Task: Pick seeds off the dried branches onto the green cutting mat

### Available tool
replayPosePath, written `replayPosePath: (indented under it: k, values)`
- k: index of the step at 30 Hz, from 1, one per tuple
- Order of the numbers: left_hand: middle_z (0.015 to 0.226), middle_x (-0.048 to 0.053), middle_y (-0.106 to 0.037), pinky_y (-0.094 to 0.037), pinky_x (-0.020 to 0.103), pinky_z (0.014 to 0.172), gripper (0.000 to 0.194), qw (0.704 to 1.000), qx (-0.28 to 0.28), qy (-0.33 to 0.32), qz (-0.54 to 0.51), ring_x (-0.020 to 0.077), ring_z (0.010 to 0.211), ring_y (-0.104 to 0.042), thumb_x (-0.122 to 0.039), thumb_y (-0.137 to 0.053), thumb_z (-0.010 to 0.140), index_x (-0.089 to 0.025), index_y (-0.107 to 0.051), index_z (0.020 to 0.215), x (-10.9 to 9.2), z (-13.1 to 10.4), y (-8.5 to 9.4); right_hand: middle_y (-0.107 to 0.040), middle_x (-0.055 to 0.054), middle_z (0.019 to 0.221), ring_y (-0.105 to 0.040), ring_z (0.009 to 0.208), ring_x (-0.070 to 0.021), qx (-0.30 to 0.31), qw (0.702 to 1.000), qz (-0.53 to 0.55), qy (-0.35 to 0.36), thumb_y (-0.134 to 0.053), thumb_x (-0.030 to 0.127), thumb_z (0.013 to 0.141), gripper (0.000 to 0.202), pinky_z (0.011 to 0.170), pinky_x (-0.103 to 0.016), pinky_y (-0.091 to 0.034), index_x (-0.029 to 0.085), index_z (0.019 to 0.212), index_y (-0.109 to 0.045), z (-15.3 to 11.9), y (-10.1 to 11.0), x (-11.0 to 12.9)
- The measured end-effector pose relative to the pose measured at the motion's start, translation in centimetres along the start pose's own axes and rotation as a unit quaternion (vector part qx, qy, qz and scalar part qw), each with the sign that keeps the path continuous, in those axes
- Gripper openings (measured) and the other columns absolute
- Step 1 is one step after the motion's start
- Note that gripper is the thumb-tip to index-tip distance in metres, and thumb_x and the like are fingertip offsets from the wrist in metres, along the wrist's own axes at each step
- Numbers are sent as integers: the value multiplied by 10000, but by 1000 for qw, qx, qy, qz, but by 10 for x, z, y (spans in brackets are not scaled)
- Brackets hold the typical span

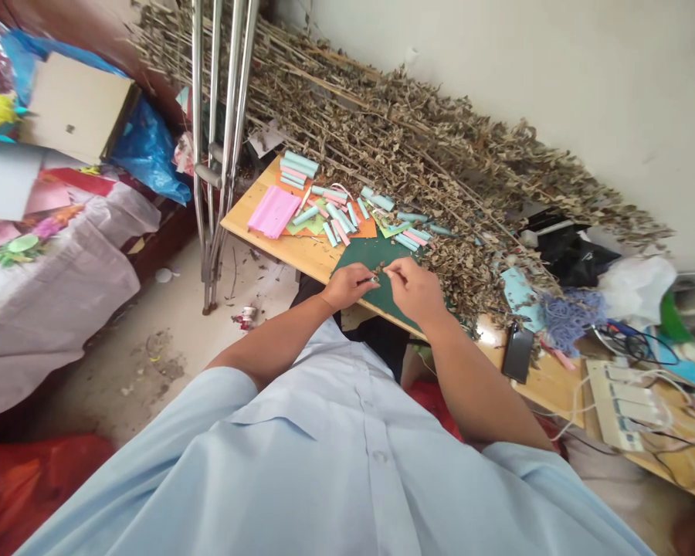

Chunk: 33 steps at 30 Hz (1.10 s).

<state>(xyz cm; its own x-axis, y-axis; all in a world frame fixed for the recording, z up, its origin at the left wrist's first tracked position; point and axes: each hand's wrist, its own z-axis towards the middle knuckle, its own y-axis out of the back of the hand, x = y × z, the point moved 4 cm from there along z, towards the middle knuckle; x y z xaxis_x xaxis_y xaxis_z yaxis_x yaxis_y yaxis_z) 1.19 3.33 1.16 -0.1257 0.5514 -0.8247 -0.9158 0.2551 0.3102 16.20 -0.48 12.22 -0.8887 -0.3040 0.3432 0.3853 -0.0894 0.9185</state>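
Both hands are over a dark green mat (356,253) at the table's front edge. My left hand (349,286) is closed, its fingertips pinching a small pale blue piece whose shape is too small to tell. Just to its right, my right hand (415,287) is pinched, with a tiny light bit at the fingertips that I cannot make out. A narrow gap separates the two hands. Behind them lie several blue and pink paper rolls (340,220) on orange and green sheets, beside a pink stack of paper (274,211). Dried leaves (460,270) are heaped right of the mat.
Long dried leafy stalks (382,116) lie along the wall behind the table. Metal crutches (217,154) stand at its left end. To the right are a phone (517,354), blue netting (571,318), a power strip (617,405) and loose cables. A cloth-covered surface (86,286) is at far left.
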Motion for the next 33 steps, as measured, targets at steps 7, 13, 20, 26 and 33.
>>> replayPosePath:
  k: [7,13,20,26,33]
  values:
    - [922,94,-727,-548,318,827,259,1000,5,2,6,186,892,-676,-414,-690,924,-170,-766,963,-1,1,2,-777,-63,1013,-740,914,-222,-31,989,126,-66,-568,323,947,215,860,-365,-568,238,1108,-683,-13,-20,-29]
    - [947,94,-722,-540,306,822,215,1000,14,5,8,176,897,-670,-326,-627,959,-174,-772,1007,-6,1,5,-751,-54,1056,-699,792,-173,-7,962,245,-123,-707,375,844,391,786,-343,-594,232,1208,-692,-17,-48,-25]
    - [936,90,-714,-540,308,820,210,1000,14,16,9,173,884,-662,-334,-644,949,-174,-771,996,-5,1,5,-760,-63,966,-721,852,-201,-52,953,256,-153,-655,366,862,306,858,-372,-596,209,1114,-729,-15,-56,-24]
    - [953,98,-719,-537,312,824,246,1000,23,15,10,176,881,-660,-382,-659,944,-170,-772,1000,-6,2,6,-757,-65,963,-710,848,-199,-49,947,286,-140,-645,330,858,287,838,-359,-579,197,1092,-745,-12,-45,-22]
    - [933,86,-713,-539,309,817,234,1000,18,9,5,171,873,-659,-380,-664,941,-175,-769,985,-4,2,5,-739,-30,858,-650,762,-182,37,964,241,-111,-643,302,832,142,740,-328,-516,211,868,-747,4,-38,-23]
